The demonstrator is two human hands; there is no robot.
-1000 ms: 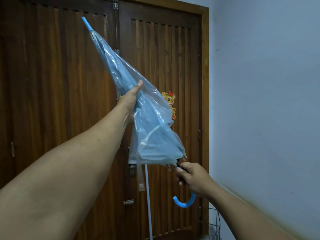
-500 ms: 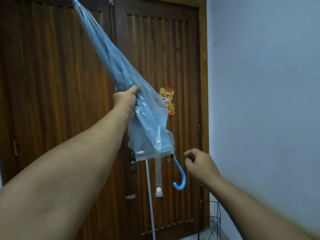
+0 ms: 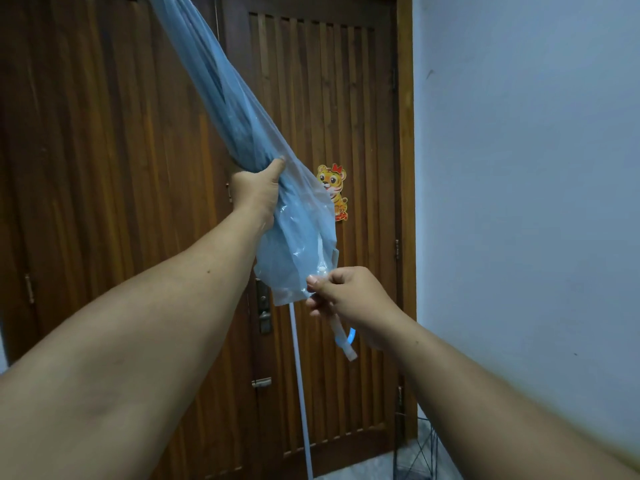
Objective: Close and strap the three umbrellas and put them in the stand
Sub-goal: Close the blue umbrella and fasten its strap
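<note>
The umbrella (image 3: 242, 109) canopy is thin translucent blue plastic, glossy and creased. The door (image 3: 104, 202) is slatted brown wood with a dull sheen. The wall (image 3: 519, 168) looks matt, painted smooth.

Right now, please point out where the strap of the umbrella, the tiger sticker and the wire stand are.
strap (image 3: 341, 336): head view, on its loose hanging part.
tiger sticker (image 3: 334, 190): head view, on the tiger's body.
wire stand (image 3: 420, 448): head view, on its wire side.

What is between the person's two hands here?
In the head view, the gathered clear blue canopy of the umbrella spans from the left hand down to the right hand, which pinches its strap.
</note>
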